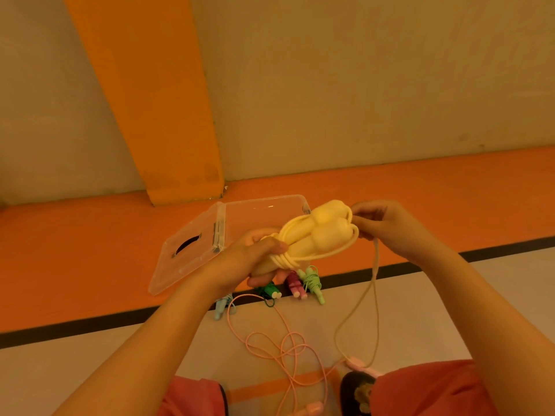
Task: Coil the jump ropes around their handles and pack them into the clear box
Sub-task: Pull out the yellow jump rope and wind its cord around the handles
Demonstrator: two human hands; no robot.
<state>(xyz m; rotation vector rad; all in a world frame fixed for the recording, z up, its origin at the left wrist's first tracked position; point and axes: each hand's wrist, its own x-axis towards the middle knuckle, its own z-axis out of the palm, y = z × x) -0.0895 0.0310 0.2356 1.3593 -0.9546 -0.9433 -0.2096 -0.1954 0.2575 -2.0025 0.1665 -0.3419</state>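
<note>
Your left hand gripped the paired yellow handles; your right hand pinched the light, limp yellow cord, likely to uncoil unless kept taut.

Gym-like hall: orange and grey sports floor, black boundary line, orange-banded wall

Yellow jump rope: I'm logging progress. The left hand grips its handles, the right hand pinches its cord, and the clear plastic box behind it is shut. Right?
Not quite: the head view shows the clear plastic box open, its lid lying flat beside it. The left hand does grip the handles of the yellow jump rope, and the right hand does pinch its cord.
</note>
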